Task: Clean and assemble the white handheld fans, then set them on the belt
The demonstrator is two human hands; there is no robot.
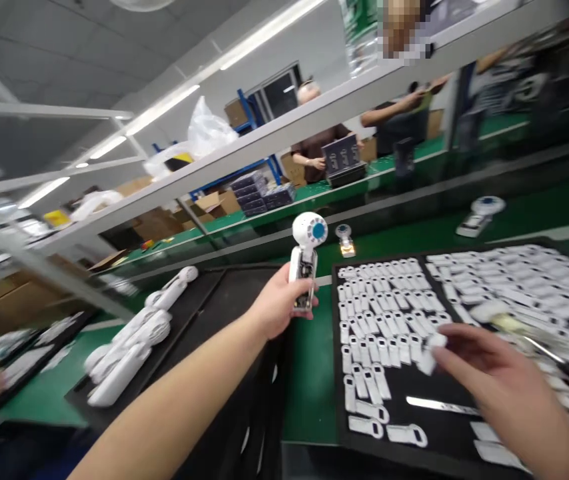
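your left hand [277,303] is holding the white handheld fan [305,267] upright, fingers clamped on its open handle, over the bare green counter [309,373] strip between two black trays. your right hand [504,387] is pinching a small white cover [432,350] above the right tray [339,393], near its left edge.
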